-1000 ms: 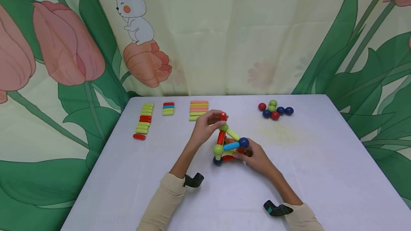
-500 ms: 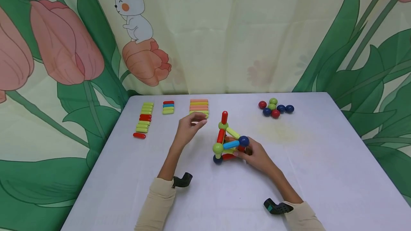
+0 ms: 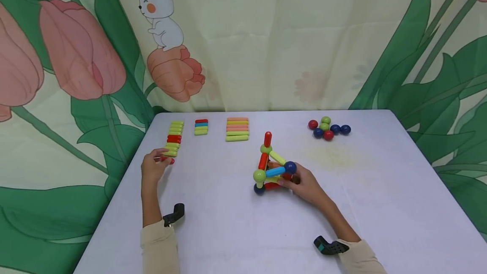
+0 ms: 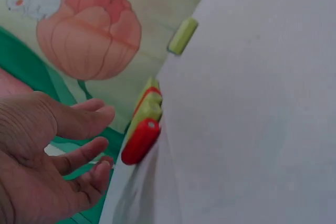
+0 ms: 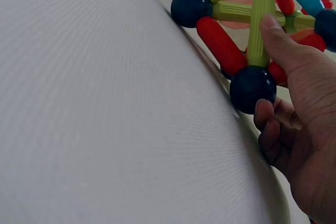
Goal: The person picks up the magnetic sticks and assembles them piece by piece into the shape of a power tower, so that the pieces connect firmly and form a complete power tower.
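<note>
My right hand [image 3: 309, 185] grips a frame of rods and balls [image 3: 274, 172] from a ball-and-stick building set, standing mid-table. Its thumb presses a light green rod [image 5: 255, 40] in the right wrist view, and the fingers curl by a dark blue ball [image 5: 253, 89]. A red rod [image 3: 268, 139] points up from the frame's top green ball. At the left of the table, my left hand [image 3: 153, 167] reaches over a loose red rod [image 4: 140, 141] at the near end of a column of rods. The left wrist view shows thumb and fingers parted beside that rod, with nothing between them.
The column of green and red short rods [image 3: 175, 132] runs along the left side. Farther back lie a small stack of short rods [image 3: 201, 127] and a row of longer rods [image 3: 237, 128]. Red, green and dark blue balls [image 3: 328, 135] cluster at the back right.
My left hand has let go of the upright red rod on top of the frame and moved left to the loose red rod. The right hand and the frame stay in place.
</note>
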Demonstrator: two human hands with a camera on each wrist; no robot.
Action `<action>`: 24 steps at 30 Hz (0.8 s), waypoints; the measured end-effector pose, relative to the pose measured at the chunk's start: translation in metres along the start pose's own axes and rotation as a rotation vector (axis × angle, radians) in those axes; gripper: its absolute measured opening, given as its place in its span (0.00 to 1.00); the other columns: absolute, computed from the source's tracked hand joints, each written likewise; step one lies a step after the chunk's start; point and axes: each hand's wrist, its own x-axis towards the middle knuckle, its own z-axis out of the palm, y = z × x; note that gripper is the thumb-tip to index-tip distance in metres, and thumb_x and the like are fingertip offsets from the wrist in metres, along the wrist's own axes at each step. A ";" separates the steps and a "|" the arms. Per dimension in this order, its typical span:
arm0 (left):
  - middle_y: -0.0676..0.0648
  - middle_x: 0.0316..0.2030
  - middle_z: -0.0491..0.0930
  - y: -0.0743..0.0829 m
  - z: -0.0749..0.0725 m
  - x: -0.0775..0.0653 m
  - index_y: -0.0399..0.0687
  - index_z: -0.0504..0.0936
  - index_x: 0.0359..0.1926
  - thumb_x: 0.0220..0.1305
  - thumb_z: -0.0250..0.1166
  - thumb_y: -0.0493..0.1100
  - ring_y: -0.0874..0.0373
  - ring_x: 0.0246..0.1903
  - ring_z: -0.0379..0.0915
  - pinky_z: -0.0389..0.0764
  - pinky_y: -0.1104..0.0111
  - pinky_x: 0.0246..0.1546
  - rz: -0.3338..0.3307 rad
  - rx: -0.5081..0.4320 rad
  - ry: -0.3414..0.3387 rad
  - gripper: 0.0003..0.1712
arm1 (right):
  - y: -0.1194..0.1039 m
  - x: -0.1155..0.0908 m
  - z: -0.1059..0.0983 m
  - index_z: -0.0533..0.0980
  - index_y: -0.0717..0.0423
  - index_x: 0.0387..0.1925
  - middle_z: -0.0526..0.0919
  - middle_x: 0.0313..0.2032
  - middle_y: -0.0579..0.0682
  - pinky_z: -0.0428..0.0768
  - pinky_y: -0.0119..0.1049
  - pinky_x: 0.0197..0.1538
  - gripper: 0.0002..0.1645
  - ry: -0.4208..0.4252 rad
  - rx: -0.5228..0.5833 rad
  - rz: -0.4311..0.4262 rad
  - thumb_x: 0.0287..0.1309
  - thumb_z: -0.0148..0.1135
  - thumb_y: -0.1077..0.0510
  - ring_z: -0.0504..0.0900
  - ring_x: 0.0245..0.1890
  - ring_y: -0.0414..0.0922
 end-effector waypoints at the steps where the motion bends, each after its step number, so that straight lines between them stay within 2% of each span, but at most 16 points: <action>1: 0.34 0.59 0.69 -0.005 -0.003 0.002 0.43 0.74 0.61 0.67 0.60 0.36 0.40 0.59 0.66 0.79 0.58 0.53 0.005 0.042 -0.024 0.22 | 0.000 0.000 0.000 0.73 0.48 0.45 0.71 0.26 0.45 0.69 0.30 0.27 0.20 0.003 -0.004 0.004 0.55 0.71 0.47 0.70 0.27 0.43; 3: 0.32 0.63 0.66 -0.013 -0.007 0.006 0.43 0.73 0.63 0.67 0.60 0.36 0.37 0.64 0.61 0.74 0.50 0.60 -0.002 0.095 -0.081 0.23 | 0.000 -0.001 -0.001 0.73 0.48 0.45 0.71 0.26 0.45 0.69 0.30 0.27 0.20 0.007 -0.008 0.013 0.55 0.71 0.47 0.71 0.27 0.43; 6: 0.32 0.65 0.65 -0.022 -0.008 0.009 0.42 0.73 0.63 0.66 0.61 0.36 0.35 0.65 0.60 0.69 0.46 0.63 -0.012 0.118 -0.123 0.24 | -0.001 -0.001 -0.001 0.73 0.49 0.46 0.71 0.26 0.46 0.69 0.30 0.26 0.20 0.005 0.004 0.018 0.56 0.70 0.48 0.71 0.26 0.43; 11: 0.33 0.58 0.68 -0.028 -0.006 0.008 0.42 0.76 0.59 0.65 0.63 0.39 0.38 0.59 0.63 0.75 0.49 0.55 -0.005 0.156 -0.092 0.21 | -0.002 -0.001 0.000 0.73 0.48 0.45 0.72 0.26 0.46 0.71 0.30 0.25 0.19 -0.013 0.018 0.019 0.56 0.70 0.48 0.72 0.24 0.43; 15: 0.33 0.53 0.69 -0.028 -0.005 0.007 0.42 0.76 0.57 0.65 0.65 0.43 0.41 0.54 0.64 0.75 0.55 0.47 0.019 0.185 -0.116 0.21 | -0.004 -0.001 0.000 0.73 0.48 0.45 0.72 0.25 0.46 0.70 0.30 0.25 0.19 -0.006 0.007 0.034 0.56 0.70 0.48 0.72 0.25 0.44; 24: 0.33 0.52 0.72 -0.026 0.000 0.001 0.39 0.78 0.53 0.64 0.66 0.47 0.40 0.53 0.66 0.77 0.52 0.50 0.083 0.268 -0.180 0.21 | -0.001 -0.001 0.001 0.73 0.49 0.44 0.70 0.24 0.46 0.69 0.30 0.26 0.19 -0.001 0.000 0.018 0.56 0.70 0.48 0.70 0.26 0.44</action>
